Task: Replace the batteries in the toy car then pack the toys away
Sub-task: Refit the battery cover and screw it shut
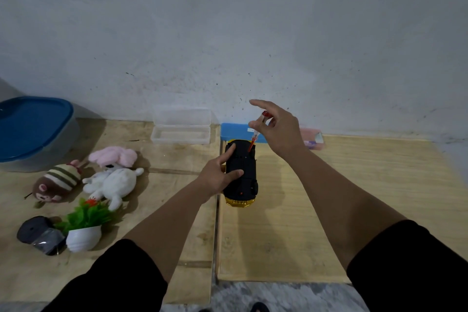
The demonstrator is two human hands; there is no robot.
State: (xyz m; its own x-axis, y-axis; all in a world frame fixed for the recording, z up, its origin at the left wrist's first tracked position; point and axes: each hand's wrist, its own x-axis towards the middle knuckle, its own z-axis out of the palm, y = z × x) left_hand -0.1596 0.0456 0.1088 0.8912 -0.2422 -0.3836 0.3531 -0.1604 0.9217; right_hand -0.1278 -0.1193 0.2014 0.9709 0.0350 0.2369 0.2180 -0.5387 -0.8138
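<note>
The toy car (243, 167) lies upside down on the wooden boards, black underside up, yellow body showing at its near end. My left hand (219, 172) grips its left side, thumb and forefinger pressed on the underside. My right hand (276, 126) hovers above the car's far end and pinches a small red-handled screwdriver (255, 134) upright, its tip touching the underside. To the left lie a pink and white plush rabbit (114, 175) and a brown plush with a striped cap (57, 182).
A grey bin with a blue lid (33, 129) stands at the far left. A clear plastic case (181, 126) lies open by the wall, next to a blue box (234, 132) and a pink box (312, 139). A small potted plant (84, 225) and a dark object (40, 234) sit near left.
</note>
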